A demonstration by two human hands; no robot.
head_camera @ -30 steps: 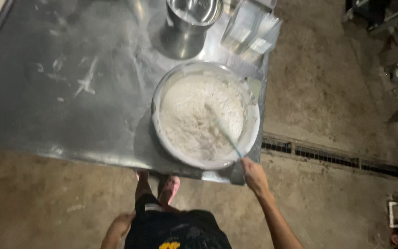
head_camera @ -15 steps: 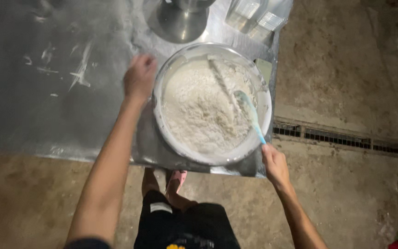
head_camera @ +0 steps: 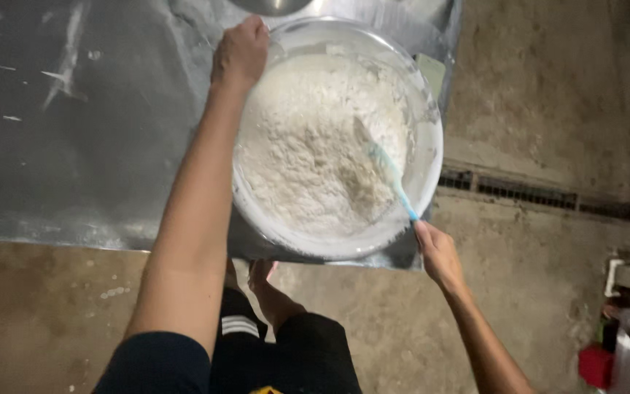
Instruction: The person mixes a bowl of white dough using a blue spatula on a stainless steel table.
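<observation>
Head view: I look straight down on the counter (head_camera: 74, 146) from where I stand.
Left hand (head_camera: 240, 52): I have it curled over the far-left rim of the bowl (head_camera: 432, 157), gripping it.
Bowl: sits at the counter's near right corner, full of white flour (head_camera: 308, 146).
Spatula (head_camera: 388, 175): long axis runs from the flour's middle down-right to the near-right rim.
Right hand (head_camera: 437, 252): closed on the spatula's handle end, just outside the rim; the nearer hand to it.
</observation>
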